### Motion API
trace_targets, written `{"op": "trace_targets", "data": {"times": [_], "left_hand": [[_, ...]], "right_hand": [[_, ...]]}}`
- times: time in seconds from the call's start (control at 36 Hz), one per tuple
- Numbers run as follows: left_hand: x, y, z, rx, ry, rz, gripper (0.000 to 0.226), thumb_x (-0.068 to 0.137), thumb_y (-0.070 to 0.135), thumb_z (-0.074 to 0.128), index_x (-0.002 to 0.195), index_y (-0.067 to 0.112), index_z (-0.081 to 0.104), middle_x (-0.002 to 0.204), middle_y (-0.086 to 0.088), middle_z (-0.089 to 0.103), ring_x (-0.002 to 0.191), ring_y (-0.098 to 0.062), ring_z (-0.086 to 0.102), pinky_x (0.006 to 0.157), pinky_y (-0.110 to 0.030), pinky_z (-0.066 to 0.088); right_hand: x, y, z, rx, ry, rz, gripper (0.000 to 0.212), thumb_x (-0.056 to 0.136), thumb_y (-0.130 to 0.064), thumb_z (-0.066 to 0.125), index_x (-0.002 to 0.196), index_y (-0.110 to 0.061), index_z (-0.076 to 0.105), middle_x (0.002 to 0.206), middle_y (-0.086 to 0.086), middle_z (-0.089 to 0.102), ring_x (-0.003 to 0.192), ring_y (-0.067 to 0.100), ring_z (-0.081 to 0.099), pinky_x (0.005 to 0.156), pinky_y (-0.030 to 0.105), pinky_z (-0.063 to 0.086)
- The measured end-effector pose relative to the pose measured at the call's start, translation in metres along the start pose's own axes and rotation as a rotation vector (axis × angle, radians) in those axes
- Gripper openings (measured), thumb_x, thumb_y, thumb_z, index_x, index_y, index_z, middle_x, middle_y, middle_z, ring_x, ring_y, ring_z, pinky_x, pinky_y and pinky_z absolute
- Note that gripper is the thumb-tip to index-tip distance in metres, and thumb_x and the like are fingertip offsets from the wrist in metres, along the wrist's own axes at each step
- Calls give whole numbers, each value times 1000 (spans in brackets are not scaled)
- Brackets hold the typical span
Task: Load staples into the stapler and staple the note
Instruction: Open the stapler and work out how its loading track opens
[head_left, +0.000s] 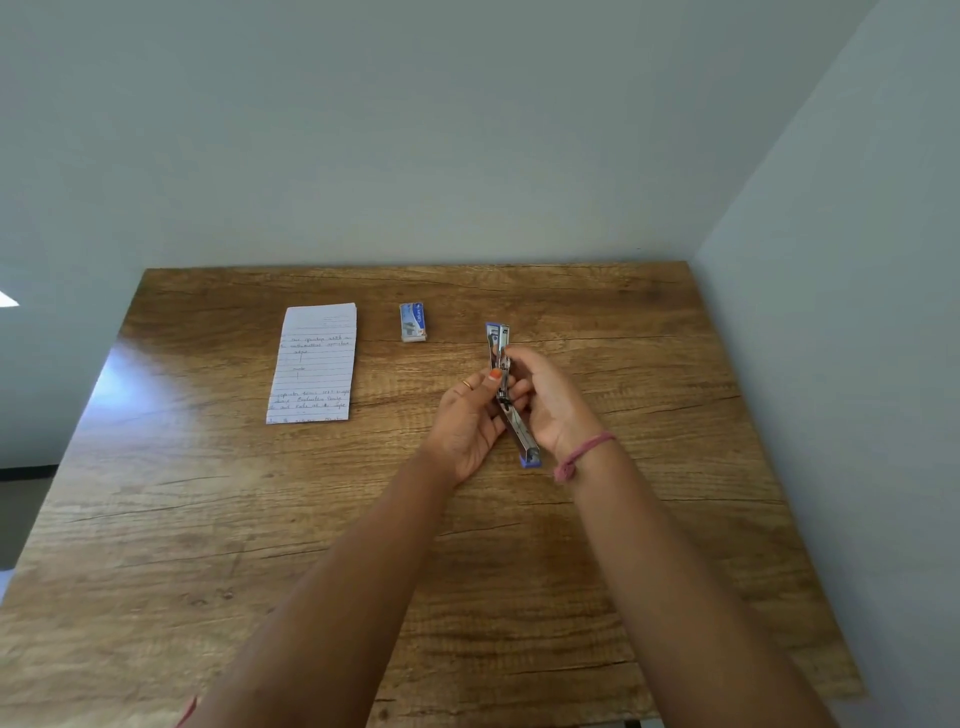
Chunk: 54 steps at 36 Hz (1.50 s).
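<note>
- A person's two bare hands hold a small silver metal stapler with blue plastic ends above a brown wood-grain table, in the right half of the view from the head camera.
- The stapler is swung open lengthwise: one blue-tipped end points away towards the wall, the other blue end hangs down near the right wrist, close to the tabletop.
- The left hand cups the stapler from the left, its fingers curled around the middle of the tool; an orange-painted thumbnail presses against the metal and a gold ring shows on one finger.
- The right hand closes on the same middle section from the right, thumb and fingertips pinching the metal near the hinge; a pink thread bracelet circles the wrist.
- A small blue-and-white cardboard box of staples lies on the table to the left of the stapler, apart from it.
- Further left lies a white lined paper note with handwriting, flat on the wood and untouched by either hand.
</note>
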<state>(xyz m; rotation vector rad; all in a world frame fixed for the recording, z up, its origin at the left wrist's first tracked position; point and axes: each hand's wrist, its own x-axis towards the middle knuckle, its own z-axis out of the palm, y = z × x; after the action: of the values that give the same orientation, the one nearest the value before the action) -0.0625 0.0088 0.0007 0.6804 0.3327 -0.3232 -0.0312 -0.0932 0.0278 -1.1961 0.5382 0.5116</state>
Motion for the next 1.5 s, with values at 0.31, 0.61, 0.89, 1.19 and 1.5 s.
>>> {"op": "trace_targets", "data": {"times": [0.31, 0.61, 0.89, 1.19, 1.5], "left_hand": [[0, 1, 1, 26, 9, 6, 16, 98, 8, 48, 104, 2, 61, 88, -11, 69, 80, -15, 69, 79, -29, 57], [0, 1, 1, 7, 4, -3, 16, 98, 6, 47, 105, 3, 61, 94, -12, 67, 80, -15, 70, 77, -29, 58], [-1, 1, 1, 18, -14, 1, 18, 98, 7, 47, 108, 1, 61, 92, -10, 71, 82, -15, 69, 77, -29, 57], [2, -2, -5, -12, -9, 35, 18, 98, 9, 48, 106, 3, 63, 90, -12, 71, 83, -17, 69, 81, -29, 56], [3, -2, -8, -96, -7, 54, 18, 95, 9, 49, 102, 3, 65, 86, -9, 72, 79, -16, 70, 75, -28, 59]], "right_hand": [[8, -15, 9, -114, 19, 33, 24, 85, -38, 57, 73, -19, 66, 76, -1, 56, 43, 4, 30, 35, 16, 20], [9, -18, 11, -116, 33, 60, 23, 85, -33, 53, 71, -17, 61, 77, 2, 56, 47, 6, 30, 36, 17, 20], [4, -8, 0, -49, -16, 6, 20, 89, -16, 51, 79, -16, 68, 67, -5, 59, 38, 1, 33, 40, 15, 26], [1, -1, -5, 13, -170, -21, 30, 90, -13, 43, 114, -7, 61, 78, -1, 42, 56, 3, 28, 55, 20, 24], [-7, 19, -15, 43, -368, -153, 49, 91, 6, 37, 122, -24, 60, 98, -1, 69, 80, 5, 64, 75, 20, 54]]}}
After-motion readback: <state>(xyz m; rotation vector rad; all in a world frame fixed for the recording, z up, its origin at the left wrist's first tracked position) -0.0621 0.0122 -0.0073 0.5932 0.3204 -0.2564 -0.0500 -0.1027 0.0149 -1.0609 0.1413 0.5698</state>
